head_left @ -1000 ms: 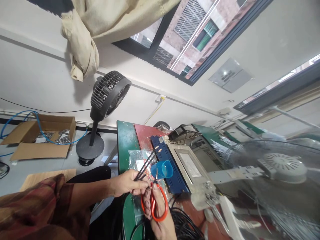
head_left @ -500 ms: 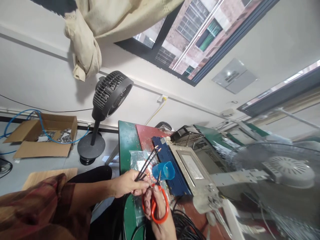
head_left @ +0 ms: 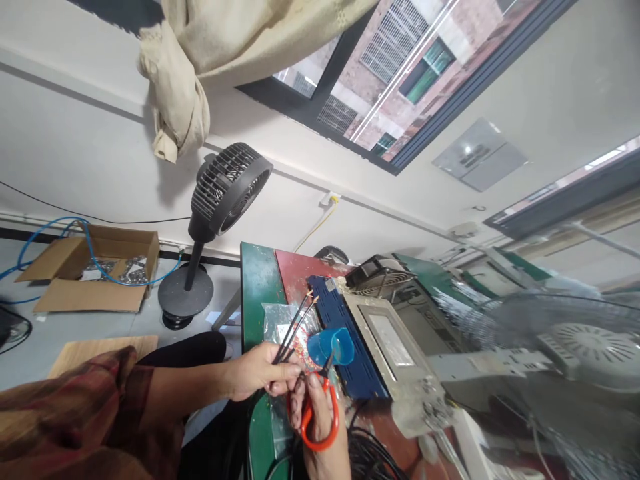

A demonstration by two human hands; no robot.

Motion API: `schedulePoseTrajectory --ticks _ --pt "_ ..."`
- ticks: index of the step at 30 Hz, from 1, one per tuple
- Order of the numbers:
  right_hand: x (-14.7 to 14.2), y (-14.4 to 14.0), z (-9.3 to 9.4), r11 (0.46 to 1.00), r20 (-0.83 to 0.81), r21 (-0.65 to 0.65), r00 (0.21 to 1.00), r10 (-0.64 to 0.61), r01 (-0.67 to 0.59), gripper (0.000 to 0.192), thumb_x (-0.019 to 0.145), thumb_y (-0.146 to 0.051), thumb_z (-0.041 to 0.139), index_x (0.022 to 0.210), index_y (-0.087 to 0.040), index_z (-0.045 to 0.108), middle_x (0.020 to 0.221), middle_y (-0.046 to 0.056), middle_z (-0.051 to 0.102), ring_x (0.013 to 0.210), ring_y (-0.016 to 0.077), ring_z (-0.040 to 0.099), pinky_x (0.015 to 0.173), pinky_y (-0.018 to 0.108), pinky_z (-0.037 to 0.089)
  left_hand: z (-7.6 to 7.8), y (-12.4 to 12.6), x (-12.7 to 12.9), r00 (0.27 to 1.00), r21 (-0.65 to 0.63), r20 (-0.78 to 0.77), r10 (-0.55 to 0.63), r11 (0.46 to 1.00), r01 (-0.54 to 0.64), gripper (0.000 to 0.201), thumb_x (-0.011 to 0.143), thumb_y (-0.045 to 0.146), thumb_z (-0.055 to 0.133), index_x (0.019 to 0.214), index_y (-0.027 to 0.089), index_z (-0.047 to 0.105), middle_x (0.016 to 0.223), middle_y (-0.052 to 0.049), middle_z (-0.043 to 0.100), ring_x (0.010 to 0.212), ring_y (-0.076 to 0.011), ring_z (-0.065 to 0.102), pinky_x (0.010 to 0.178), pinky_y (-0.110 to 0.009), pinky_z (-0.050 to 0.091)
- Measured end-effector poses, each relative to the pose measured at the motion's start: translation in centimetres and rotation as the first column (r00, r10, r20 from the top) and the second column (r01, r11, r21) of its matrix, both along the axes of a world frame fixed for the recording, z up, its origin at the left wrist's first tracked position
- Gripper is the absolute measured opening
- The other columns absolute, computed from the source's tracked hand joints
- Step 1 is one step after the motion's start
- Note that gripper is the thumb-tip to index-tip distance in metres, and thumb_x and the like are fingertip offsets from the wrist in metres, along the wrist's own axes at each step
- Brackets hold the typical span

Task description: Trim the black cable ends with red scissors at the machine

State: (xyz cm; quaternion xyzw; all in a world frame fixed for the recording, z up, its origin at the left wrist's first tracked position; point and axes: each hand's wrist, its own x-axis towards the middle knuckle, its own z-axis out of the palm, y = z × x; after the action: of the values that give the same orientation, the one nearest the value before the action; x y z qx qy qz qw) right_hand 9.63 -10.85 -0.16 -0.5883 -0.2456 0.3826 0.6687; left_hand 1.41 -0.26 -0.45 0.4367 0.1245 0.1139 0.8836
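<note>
So the left hand [head_left: 260,370] is pinched shut around a little bundle of black wires [head_left: 294,327], thumb on top, and the wires fan up and away to the right, toward the far side of the green bench [head_left: 255,287]. Their bare copper tips end just short of the dark blue unit [head_left: 345,333]. That's the long axis: near-left to far-right, tilted up.

The right hand [head_left: 320,433] comes in from the near edge, right under the left, fingers through the loops of the orange scissors [head_left: 320,417]. The blades point up toward the wire bundle, just right of the left fingers, and look nearly closed, though I can't tell if they're touching a wire. A blue cup [head_left: 327,345] sits just beyond the blade tips.

Black cable [head_left: 373,457] lies coiled near the right wrist.
</note>
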Motion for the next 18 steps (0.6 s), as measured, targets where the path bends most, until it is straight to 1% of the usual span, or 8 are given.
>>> schedulePoseTrajectory --ticks 3,5,8,10,14,18 --pt "0.0 0.04 0.12 0.999 0.015 -0.037 1.0 0.004 -0.003 0.042 0.079 -0.048 0.056 0.053 -0.017 0.05 0.041 -0.002 0.047 0.037 0.0079 0.041 0.039 0.019 0.029 -0.11 0.01 0.03 1.0 -0.035 0.009 0.007 0.999 -0.006 0.032 0.069 0.04 0.065 0.066 0.012 0.05 0.058 0.003 0.045 0.044 -0.0013 0.033 0.043 -0.02 0.018" --pt "-0.02 0.03 0.31 0.998 -0.006 -0.061 1.0 0.005 -0.005 0.042 0.08 -0.049 0.055 0.054 -0.017 0.051 0.04 -0.002 0.047 0.036 0.0073 0.039 0.039 0.019 0.028 -0.17 0.06 0.1 1.0 -0.059 0.004 0.006 0.998 -0.005 0.032 0.067 0.041 0.067 0.067 0.013 0.051 0.058 0.002 0.047 0.044 -0.002 0.033 0.043 -0.021 0.016" --pt "-0.03 0.03 0.55 1.0 -0.044 -0.03 0.999 -0.011 0.009 0.043 0.08 -0.051 0.053 0.054 -0.017 0.05 0.041 -0.003 0.046 0.036 0.0071 0.039 0.041 0.019 0.031 -0.12 0.08 0.2 1.0 -0.079 -0.019 0.015 0.997 -0.016 0.034 0.063 0.042 0.071 0.071 0.015 0.053 0.06 0.002 0.049 0.045 -0.0028 0.034 0.043 -0.021 0.016" --pt "0.01 0.08 0.56 0.999 -0.03 -0.022 0.999 -0.032 0.031 0.043 0.08 -0.051 0.054 0.054 -0.017 0.05 0.042 -0.002 0.048 0.038 0.0072 0.041 0.041 0.019 0.032 0.0 0.01 0.22 0.999 -0.076 -0.027 0.033 0.997 -0.035 0.035 0.062 0.044 0.071 0.075 0.015 0.054 0.059 0.002 0.048 0.045 -0.0031 0.035 0.043 -0.021 0.016" --pt "0.07 0.26 0.38 0.993 0.05 -0.079 0.995 -0.083 0.087 0.043 0.075 -0.051 0.06 0.052 -0.016 0.05 0.041 -0.002 0.047 0.038 0.0071 0.042 0.039 0.017 0.029 0.02 -0.19 0.28 0.996 -0.077 -0.001 0.091 0.993 -0.091 0.035 0.064 0.043 0.07 0.081 0.015 0.057 0.056 0.003 0.045 0.046 -0.0039 0.036 0.044 -0.02 0.02" --pt "-0.16 0.41 0.24 0.99 0.038 -0.088 0.994 -0.106 0.109 0.042 0.071 -0.052 0.064 0.053 -0.016 0.052 0.041 -0.002 0.049 0.038 0.007 0.042 0.038 0.017 0.029 -0.27 -0.26 0.47 0.995 -0.087 -0.019 0.103 0.991 -0.104 0.033 0.062 0.04 0.072 0.078 0.015 0.058 0.056 0.002 0.046 0.048 -0.005 0.039 0.044 -0.019 0.026"
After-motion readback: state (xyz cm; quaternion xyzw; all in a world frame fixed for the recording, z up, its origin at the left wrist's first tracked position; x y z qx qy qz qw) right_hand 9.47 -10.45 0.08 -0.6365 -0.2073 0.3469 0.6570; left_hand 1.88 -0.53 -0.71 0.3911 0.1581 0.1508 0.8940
